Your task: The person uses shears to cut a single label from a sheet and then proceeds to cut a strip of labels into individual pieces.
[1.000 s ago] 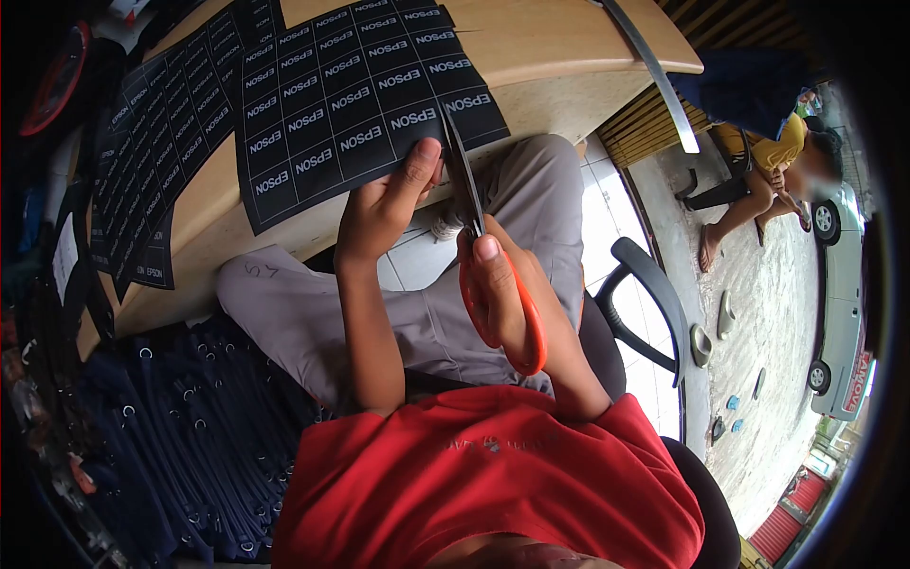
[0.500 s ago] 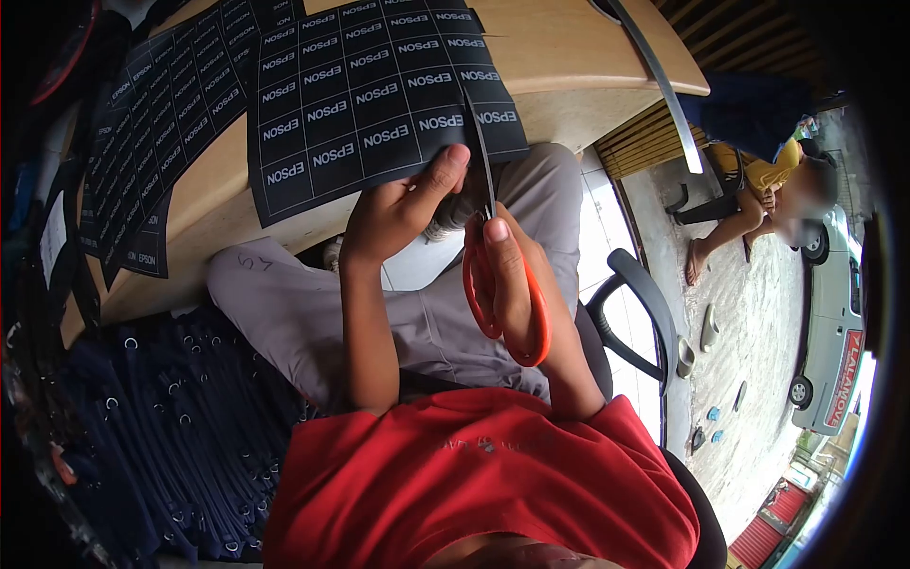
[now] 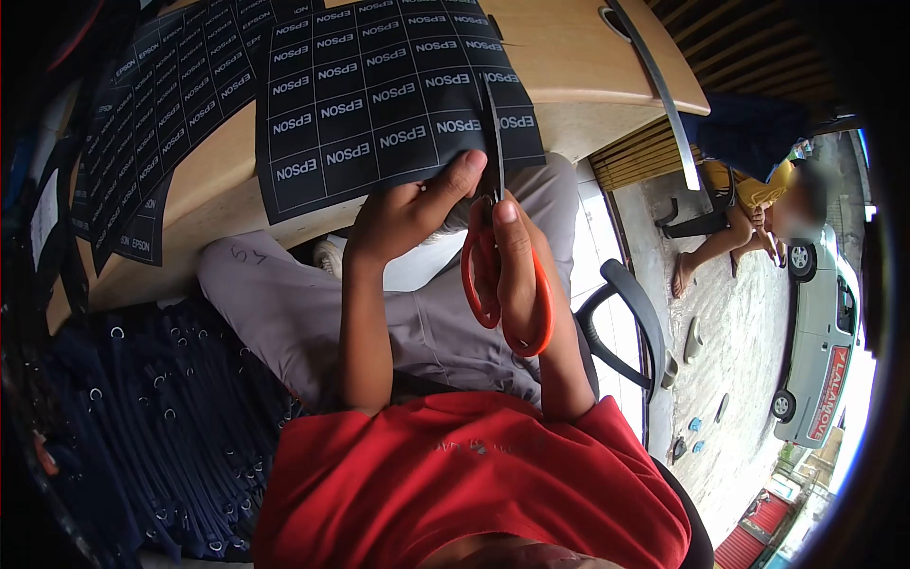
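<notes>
Left hand (image 3: 393,220) pinches printed sheet (image 3: 379,100) beyond table's (image 3: 569,62) near edge, apparently tensioning it for scissors (image 3: 500,161) gripped in right hand (image 3: 517,266).

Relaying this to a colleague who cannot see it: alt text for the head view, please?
Right hand holds orange-handled scissors, blades into the near edge of a black sheet printed with a grid of "EPSON" labels; left hand grips that edge. More printed black sheets overhang the wooden desk at left.
</notes>
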A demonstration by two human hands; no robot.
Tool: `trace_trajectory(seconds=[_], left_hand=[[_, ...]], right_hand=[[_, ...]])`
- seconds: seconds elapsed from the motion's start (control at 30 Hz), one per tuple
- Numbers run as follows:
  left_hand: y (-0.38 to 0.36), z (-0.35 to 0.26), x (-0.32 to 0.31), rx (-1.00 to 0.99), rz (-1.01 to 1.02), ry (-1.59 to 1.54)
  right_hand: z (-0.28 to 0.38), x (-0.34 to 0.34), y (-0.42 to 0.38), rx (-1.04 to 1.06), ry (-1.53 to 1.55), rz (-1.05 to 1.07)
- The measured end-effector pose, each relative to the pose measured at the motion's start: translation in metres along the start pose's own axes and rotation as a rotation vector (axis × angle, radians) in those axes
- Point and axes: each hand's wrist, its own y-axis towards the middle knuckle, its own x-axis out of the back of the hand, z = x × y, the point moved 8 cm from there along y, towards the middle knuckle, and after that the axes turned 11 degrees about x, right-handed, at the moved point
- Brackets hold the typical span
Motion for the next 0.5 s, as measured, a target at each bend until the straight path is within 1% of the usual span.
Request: trace_trajectory(seconds=[0.07, 0.5], left_hand=[[-0.0004, 0.0031, 0.0018, 0.029, -0.012, -0.008], [-0.0036, -0.0035, 0.0053, 0.02, -0.01, -0.016]], right_hand=[[-0.0012, -0.0005, 0.0001, -0.009, -0.004, 0.002], [0.0015, -0.0022, 0.0009, 0.008, -0.043, 0.003]])
